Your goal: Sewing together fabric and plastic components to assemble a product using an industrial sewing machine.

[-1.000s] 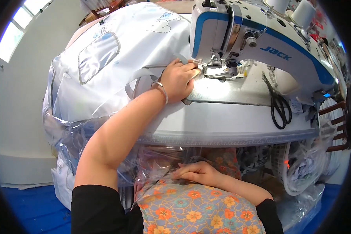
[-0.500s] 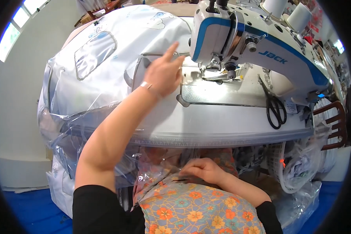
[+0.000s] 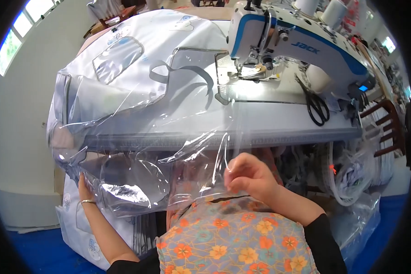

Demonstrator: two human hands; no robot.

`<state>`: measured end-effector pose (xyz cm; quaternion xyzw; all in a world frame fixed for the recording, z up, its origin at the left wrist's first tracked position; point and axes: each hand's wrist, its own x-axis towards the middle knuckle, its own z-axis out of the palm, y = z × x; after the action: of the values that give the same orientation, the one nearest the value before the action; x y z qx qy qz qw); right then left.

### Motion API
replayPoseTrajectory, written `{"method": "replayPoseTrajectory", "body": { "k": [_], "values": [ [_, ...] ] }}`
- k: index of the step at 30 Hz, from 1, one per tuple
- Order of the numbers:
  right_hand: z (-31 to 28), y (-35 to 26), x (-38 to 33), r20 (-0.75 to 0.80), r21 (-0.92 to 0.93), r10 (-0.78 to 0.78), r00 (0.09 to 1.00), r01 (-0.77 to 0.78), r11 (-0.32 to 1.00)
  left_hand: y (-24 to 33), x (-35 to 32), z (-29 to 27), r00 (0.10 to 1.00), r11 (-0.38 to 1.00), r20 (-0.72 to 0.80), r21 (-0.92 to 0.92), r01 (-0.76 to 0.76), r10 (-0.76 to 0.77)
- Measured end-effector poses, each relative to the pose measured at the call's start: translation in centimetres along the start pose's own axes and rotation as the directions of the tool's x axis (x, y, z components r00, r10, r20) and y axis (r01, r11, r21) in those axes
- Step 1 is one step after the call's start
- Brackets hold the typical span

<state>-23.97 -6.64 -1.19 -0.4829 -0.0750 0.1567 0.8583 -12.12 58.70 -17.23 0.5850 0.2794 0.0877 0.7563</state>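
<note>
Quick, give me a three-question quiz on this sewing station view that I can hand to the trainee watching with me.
1. True or false: the black scissors lie on the table to the right of the sewing machine's needle area.
2. What does the right hand pinch? A) the scissors B) an edge of the clear plastic sheet C) a thread spool
3. Fill in: the left hand grips the clear plastic below the table's ____ end.

Key
1. True.
2. B: the fingers close on the clear sheet hanging off the table's front edge.
3. Left: it holds the bunched plastic down beside the white bags.
</note>
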Motion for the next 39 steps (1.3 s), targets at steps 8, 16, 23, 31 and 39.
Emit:
{"method": "replayPoseTrajectory", "body": {
  "k": [8,16,23,31,39],
  "values": [
    [0.7,2.2,-3.5,-0.254,0.01,0.389,0.885,-0.4,0.916,2.8,-0.4,2.3,0.975,0.975,-0.098,0.114,-0.189,0.201],
    [0.0,2.9,-4.4,0.044,-0.429,0.075,0.996,-0.049,0.902,13.8,-2.4,0.1,0.926,0.926,0.034,-0.013,-0.377,0.377],
    [-1.3,3.0,-4.2,-0.087,-0.069,0.467,0.88,-0.473,0.878,16.2,-2.3,3.6,0.917,0.922,-0.128,0.137,-0.362,0.379],
    [-2.5,2.9,-3.3,0.01,-0.336,0.276,0.961,-0.256,0.906,18.3,0.0,7.2,0.928,0.947,-0.194,0.093,-0.307,0.319],
    [-4.6,2.4,-0.6,0.299,-0.575,-0.156,0.941,0.309,0.758,20.4,3.1,10.3,0.967,0.964,-0.036,0.087,-0.25,0.254]
  ]
}}
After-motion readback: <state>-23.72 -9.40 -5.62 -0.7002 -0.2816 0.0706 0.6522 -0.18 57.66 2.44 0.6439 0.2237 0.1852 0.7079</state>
